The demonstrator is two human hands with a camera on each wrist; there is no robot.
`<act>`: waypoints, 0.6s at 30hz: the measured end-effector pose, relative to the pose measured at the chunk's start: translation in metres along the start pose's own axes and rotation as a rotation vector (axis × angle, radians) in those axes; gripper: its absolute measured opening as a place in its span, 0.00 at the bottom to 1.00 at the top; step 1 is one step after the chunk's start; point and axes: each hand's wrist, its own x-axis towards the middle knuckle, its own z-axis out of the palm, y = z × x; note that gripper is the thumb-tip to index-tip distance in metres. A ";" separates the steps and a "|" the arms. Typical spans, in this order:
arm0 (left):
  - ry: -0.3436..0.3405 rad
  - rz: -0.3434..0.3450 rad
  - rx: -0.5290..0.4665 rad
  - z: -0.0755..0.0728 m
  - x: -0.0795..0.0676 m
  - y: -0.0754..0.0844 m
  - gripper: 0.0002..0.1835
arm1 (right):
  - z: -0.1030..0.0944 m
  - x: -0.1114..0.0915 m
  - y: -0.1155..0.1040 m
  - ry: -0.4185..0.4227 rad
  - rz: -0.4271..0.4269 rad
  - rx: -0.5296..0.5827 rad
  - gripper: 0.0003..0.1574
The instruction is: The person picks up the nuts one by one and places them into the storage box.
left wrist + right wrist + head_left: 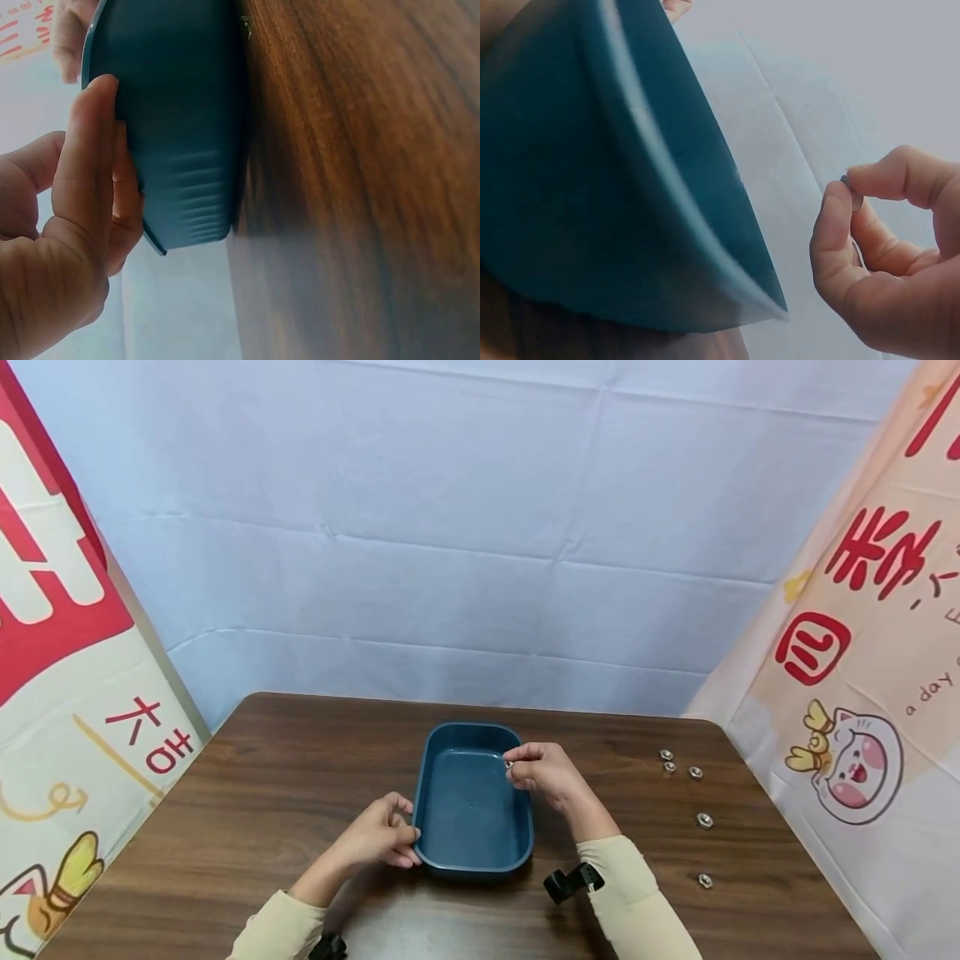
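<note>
Step in hand, as judged: a single nut is being delivered to the tray, release not yet made. The right hand (543, 772) has thumb and forefinger closed together, pinching a small silvery metal nut (857, 201). In the head view this nut appears over the tray, just inside its right rim; exact height cannot be told.

The dark teal, rectangular plastic tray (472, 802) with rounded corners sits on the brown wood-grain worktop (315, 777), between the hands. The left hand (382, 831) is at its near left corner: thumb at the rim, other fingers bent along the outer wall. Whether it grips the rim or merely touches it cannot be told.

Five loose silvery metal nuts (704, 821) lie well apart from the tray, toward the right edge; two of them are close together.

In judgement, the next move calls for parting the right fingers with the nut clear inside the rim, the left hand steadying the tray.

Writing: red characters "大吉" (133, 718) on the left printed cloth (82, 693); "a day" (926, 693) on the right peach-and-white printed cloth (765, 727), the remainder cut off. No brand or label is legible on tray or nuts.
</note>
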 end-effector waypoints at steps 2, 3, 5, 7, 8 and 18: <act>0.001 0.000 -0.005 0.001 -0.002 0.000 0.20 | 0.002 0.003 -0.002 -0.006 -0.001 0.005 0.18; 0.001 0.003 -0.007 0.001 -0.002 -0.001 0.20 | 0.004 0.005 -0.002 -0.009 -0.002 0.008 0.18; -0.003 0.007 -0.013 0.001 -0.002 -0.002 0.21 | 0.005 0.008 -0.003 -0.013 0.003 0.006 0.18; -0.005 0.005 -0.019 0.001 -0.001 -0.003 0.21 | 0.007 0.012 -0.004 -0.016 0.014 0.002 0.18; -0.005 0.004 -0.020 0.001 -0.001 -0.003 0.21 | 0.008 0.014 -0.004 -0.017 0.018 0.000 0.18; -0.001 0.020 -0.025 -0.001 -0.001 -0.003 0.20 | 0.020 0.036 -0.011 -0.022 0.031 0.029 0.19</act>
